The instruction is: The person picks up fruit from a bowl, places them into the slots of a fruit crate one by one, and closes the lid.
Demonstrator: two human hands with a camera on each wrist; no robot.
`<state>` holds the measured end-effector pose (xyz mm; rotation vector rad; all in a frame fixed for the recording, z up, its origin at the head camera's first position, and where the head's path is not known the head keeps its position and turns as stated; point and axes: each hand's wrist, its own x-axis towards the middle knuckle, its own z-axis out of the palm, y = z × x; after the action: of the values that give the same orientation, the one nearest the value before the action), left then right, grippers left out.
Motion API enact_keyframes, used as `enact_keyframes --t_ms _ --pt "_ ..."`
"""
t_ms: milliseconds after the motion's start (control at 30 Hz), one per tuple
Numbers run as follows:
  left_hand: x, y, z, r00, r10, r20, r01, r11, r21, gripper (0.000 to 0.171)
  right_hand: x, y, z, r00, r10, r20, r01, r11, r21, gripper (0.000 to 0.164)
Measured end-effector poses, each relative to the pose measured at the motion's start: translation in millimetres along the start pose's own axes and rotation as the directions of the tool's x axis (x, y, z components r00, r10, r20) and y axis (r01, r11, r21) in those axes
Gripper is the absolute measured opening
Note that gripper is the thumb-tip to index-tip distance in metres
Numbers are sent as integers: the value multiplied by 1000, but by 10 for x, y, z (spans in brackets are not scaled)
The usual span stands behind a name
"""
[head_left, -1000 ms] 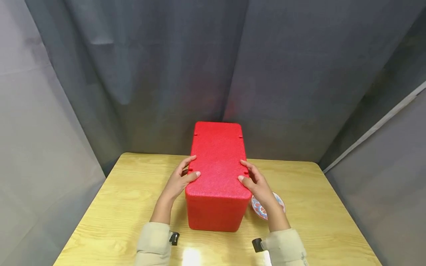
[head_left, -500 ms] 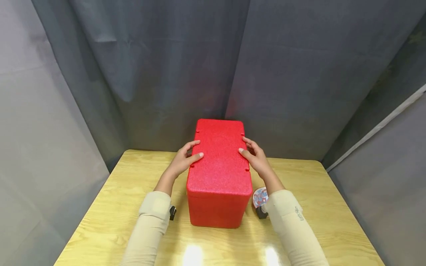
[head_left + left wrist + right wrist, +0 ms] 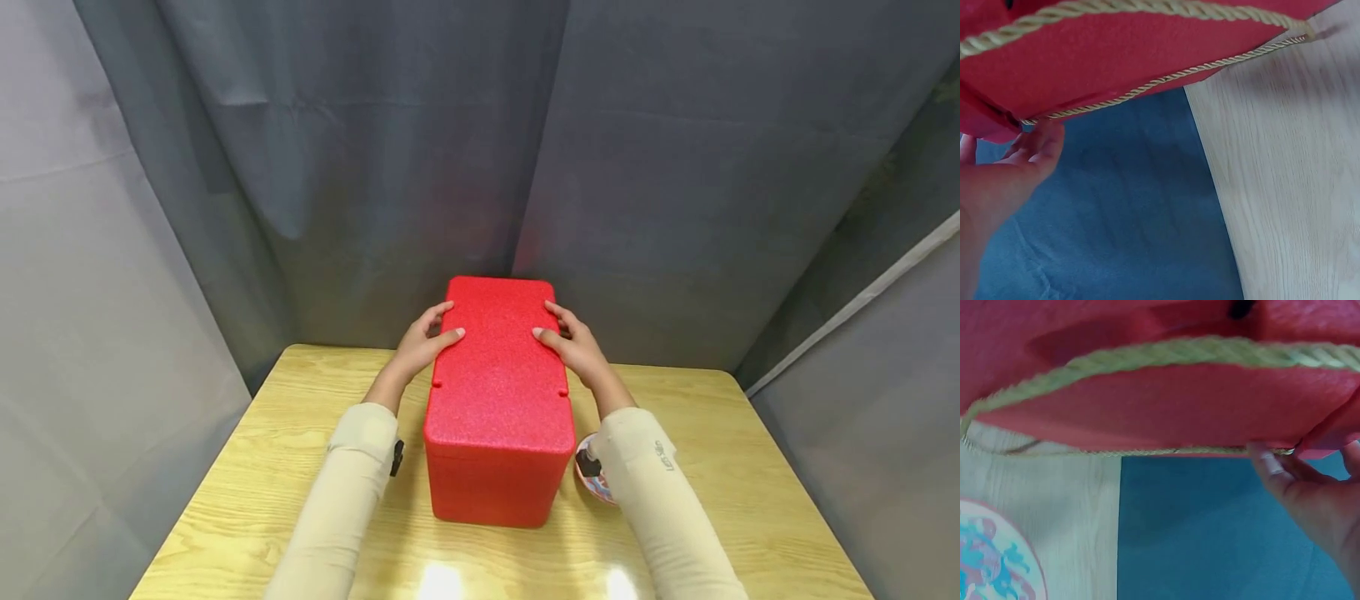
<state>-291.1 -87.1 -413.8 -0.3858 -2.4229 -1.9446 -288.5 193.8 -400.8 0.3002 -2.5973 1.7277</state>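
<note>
A red foam box (image 3: 491, 492) with a fitted lid (image 3: 506, 375) stands lengthwise on the table, its short end facing me. My left hand (image 3: 416, 348) grips the lid's left edge towards the far end, thumb on top and fingers down the side. On the opposite edge my right hand (image 3: 581, 350) holds the lid in the same way. A twisted rope handle (image 3: 1235, 12) runs along the box side in the left wrist view, and another rope (image 3: 1179, 351) shows in the right wrist view. In both wrist views the fingertips reach the seam under the lid.
A round plate (image 3: 597, 489) with a red and blue pattern lies right of the box, partly hidden by my right sleeve. The wooden table (image 3: 247, 500) ends at a grey curtain (image 3: 375, 208) close behind the box.
Both hands have slid along the lid edges from the near part to the far part. The box has stayed in place on the table, with its lid on.
</note>
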Motion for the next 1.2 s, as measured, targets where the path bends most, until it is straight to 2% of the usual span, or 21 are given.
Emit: enact_keyframes --t_ms 167,233,467,800,933,1200 --pt "-2 -18 -25 997 -79 -5 79 997 -6 65 1 -2 39 998 -8 -55 5 999 -53 61" --pt "-22 -19 -29 996 -90 -7 90 996 -10 68 1 -5 49 998 -12 -70 7 998 -68 60" --pt "-60 22 -36 990 -136 -22 137 990 18 69 -19 0 56 998 22 -63 -26 998 -54 59" --pt "-41 75 -62 986 -162 -24 163 985 59 67 -8 -8 33 998 50 -39 -50 999 -1 60" --pt "-29 78 -52 988 -152 -24 154 983 105 67 -22 3 16 998 56 -42 -56 998 -7 60" --pt "-47 54 -6 986 -161 -34 164 979 120 67 -66 9 -14 998 54 -37 -56 997 -55 60"
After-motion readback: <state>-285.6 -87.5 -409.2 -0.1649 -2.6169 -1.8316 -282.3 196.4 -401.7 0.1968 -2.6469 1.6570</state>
